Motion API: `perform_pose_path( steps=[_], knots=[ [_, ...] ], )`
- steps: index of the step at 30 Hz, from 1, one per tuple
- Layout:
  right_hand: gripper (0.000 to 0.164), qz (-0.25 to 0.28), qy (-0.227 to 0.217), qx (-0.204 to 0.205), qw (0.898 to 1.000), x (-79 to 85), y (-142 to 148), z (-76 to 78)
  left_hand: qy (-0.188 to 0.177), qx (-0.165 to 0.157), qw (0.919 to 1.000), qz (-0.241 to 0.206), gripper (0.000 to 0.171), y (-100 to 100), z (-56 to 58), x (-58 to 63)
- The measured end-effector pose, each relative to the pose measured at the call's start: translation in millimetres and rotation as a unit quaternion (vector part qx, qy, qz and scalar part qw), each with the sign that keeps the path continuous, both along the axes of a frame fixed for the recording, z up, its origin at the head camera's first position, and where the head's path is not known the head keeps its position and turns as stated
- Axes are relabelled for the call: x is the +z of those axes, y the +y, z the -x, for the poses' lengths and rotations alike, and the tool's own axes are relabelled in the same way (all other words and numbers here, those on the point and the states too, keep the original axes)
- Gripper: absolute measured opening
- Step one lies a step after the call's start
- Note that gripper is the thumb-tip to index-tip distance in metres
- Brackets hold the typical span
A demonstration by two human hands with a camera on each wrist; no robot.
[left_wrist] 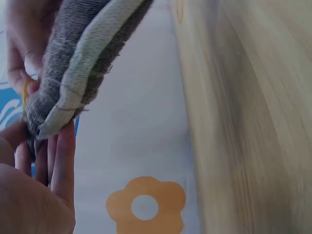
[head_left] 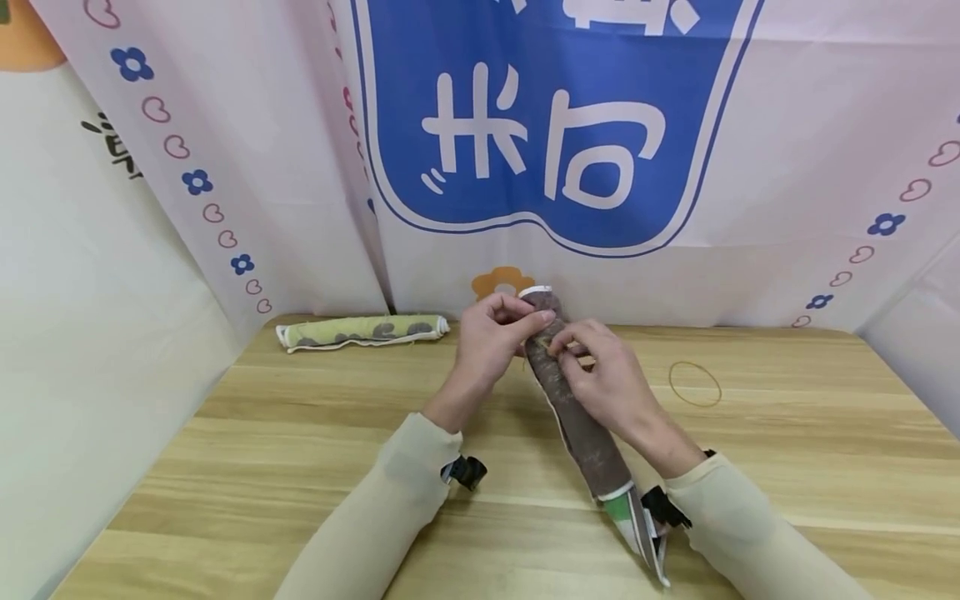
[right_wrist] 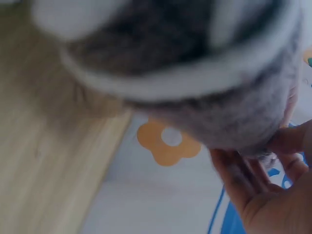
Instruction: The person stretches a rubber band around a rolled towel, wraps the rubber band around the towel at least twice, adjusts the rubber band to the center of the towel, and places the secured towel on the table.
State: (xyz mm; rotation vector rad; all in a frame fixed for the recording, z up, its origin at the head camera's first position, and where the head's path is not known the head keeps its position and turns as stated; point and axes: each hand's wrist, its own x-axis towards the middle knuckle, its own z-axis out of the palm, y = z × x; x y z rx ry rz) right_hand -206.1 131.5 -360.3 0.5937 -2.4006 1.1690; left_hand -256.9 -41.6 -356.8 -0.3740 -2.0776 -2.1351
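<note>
A brown cloth roll (head_left: 581,425) with white edging slants across the middle of the head view, its near end showing green and white layers. My left hand (head_left: 487,337) grips the roll close to its far end, thumb on top and fingers beneath. Just below it, my right hand (head_left: 609,375) pinches a yellow rubber band (left_wrist: 24,95) against the roll's side, with thumb and fingers curled. How far the band goes round the cloth is hidden by the fingers. The right wrist view shows the roll's layered end blurred and close.
A yellow-green cloth roll (head_left: 363,331) with grey patterning lies at the table's back left. Another rubber band (head_left: 695,384) lies on the wooden table (head_left: 262,500) to the right. A printed curtain (head_left: 300,167) hangs behind the back edge.
</note>
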Motion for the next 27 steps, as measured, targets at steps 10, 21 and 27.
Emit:
perform_pose_path(
  steps=[10,21,27],
  knots=[
    [0.039,-0.109,0.015,-0.082,0.991,4.0,-9,-10.0,0.09,0.058,0.9912,0.078,0.021,7,-7.8,2.8],
    [0.024,0.116,-0.123,-0.012,0.986,8.9,1,-1.5,-0.05,-0.064,0.9959,-0.04,0.034,6,2.0,4.1],
    [0.02,0.141,-0.146,0.017,0.979,9.4,2,-0.8,-0.126,-0.104,0.9861,-0.033,0.036,1,7.2,1.1]
  ],
)
